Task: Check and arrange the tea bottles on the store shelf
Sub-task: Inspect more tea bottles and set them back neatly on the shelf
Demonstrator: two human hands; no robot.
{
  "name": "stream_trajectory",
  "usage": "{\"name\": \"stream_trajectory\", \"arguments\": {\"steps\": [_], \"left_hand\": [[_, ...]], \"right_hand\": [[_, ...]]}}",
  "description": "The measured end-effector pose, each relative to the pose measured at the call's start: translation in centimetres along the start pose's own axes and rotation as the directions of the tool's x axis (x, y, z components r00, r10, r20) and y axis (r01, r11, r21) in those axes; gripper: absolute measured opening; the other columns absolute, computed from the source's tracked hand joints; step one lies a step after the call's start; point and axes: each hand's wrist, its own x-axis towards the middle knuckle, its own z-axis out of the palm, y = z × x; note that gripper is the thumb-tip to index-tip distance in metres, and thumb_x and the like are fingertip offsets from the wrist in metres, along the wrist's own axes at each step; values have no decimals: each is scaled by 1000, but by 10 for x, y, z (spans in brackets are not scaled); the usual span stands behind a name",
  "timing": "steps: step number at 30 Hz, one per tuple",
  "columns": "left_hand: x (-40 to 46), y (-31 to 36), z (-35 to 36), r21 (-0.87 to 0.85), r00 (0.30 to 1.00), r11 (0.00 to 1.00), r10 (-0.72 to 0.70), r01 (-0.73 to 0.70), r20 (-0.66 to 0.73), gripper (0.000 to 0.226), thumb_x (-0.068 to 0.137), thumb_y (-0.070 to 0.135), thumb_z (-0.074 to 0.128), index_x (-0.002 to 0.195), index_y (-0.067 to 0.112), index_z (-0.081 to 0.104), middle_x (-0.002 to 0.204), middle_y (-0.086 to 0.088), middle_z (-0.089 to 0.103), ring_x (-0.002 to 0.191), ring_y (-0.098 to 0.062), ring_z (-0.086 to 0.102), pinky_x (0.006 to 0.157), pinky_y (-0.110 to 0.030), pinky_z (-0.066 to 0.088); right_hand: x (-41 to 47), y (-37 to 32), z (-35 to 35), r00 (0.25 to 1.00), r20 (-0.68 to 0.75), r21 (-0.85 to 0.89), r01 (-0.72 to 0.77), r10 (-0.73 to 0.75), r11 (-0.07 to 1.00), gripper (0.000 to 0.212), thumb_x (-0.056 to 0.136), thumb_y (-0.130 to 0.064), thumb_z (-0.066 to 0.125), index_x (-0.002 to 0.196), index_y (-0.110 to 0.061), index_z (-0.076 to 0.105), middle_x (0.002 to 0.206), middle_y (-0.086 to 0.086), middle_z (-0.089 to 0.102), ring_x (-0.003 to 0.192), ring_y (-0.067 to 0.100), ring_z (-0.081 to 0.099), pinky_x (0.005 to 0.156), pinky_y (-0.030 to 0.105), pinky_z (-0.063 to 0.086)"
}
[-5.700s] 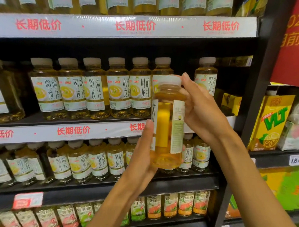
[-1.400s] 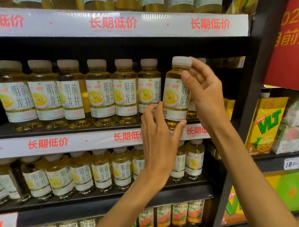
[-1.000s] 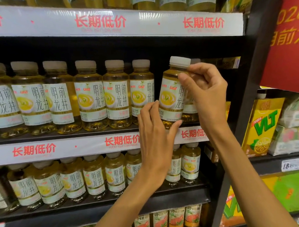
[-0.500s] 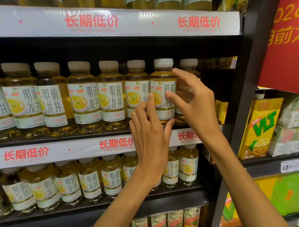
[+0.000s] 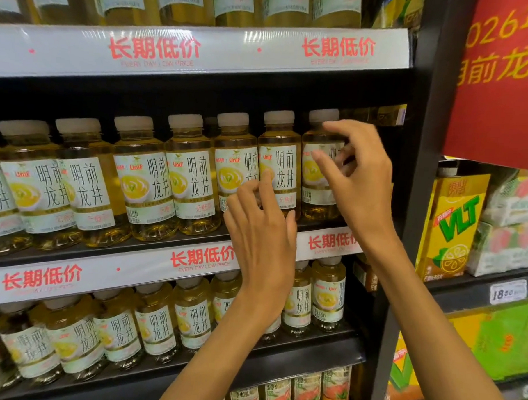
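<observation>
Since half a second ago both hands have loosened from the row: the right hand [image 5: 354, 185] has shifted rightward onto the end bottle, and the left hand [image 5: 260, 230] has slid a little lower.

That right hand's grip is released, fingers loosely bent and spread. Its thumb tip lies on the white label of the last yellow-tea plastic bottle with a white cap [image 5: 320, 172], and its index finger reaches up beside that cap; whether the other fingers touch the bottle cannot be told. The left hand's grip is also released, fingers nearly straight and pointing up, with the index fingertip on the label of the neighbouring yellow-tea bottle [image 5: 277, 167], just left of the right hand's thumb.

Both bottles stand upright at the right end of the middle black metal shelf [image 5: 109, 247], labels facing out. Left of the left hand's fingertips, the row of matching tea bottles [image 5: 142, 176] runs on, shoulder to shoulder. Below both wrists, a white price strip with red characters [image 5: 202, 259] fronts the shelf edge, and a lower row of smaller tea bottles [image 5: 157, 325] stands beneath it. Right of the right hand, past the black upright, sits a yellow lemon-tea carton pack [image 5: 452, 226].
</observation>
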Motion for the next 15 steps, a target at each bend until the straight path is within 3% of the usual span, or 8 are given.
{"name": "stream_trajectory", "arguments": {"steps": [3,6,9,12,15], "left_hand": [[-1,6,-2,-63,999,997,35,-35,5,61,80,15,73,135,6,47,120,-13,53,110,-27,48,91,-36,42],[-4,11,-3,-127,997,991,55,-47,63,57,85,14,67,136,7,45,125,-12,51,115,-26,47,94,-36,41],[-6,11,-1,-151,992,987,72,-56,103,55,87,15,64,138,7,43,128,-12,48,118,-25,45,98,-36,40],[-7,11,-1,-172,990,984,66,-44,121,56,87,16,65,137,8,43,129,-11,48,121,-25,45,98,-36,40],[-9,8,-3,-205,986,978,78,-47,147,57,86,21,67,137,10,43,130,-9,47,122,-23,43,99,-34,39]], "right_hand": [[0,5,2,996,-18,-67,-88,87,994,46,88,-21,66,129,-9,49,129,12,45,114,23,47,93,35,46],[2,10,6,976,105,-49,-186,191,981,57,91,-25,63,139,-10,37,139,10,39,125,19,41,102,34,42],[2,15,6,944,191,17,-277,268,961,62,92,-24,61,144,-15,28,141,8,40,124,18,46,99,36,47],[0,17,4,930,193,108,-336,312,936,60,92,-16,61,143,-15,30,136,9,47,120,20,52,96,42,50],[-4,9,-2,941,141,200,-331,308,922,55,90,-10,62,139,-11,37,134,9,50,119,17,53,96,39,50]]}}
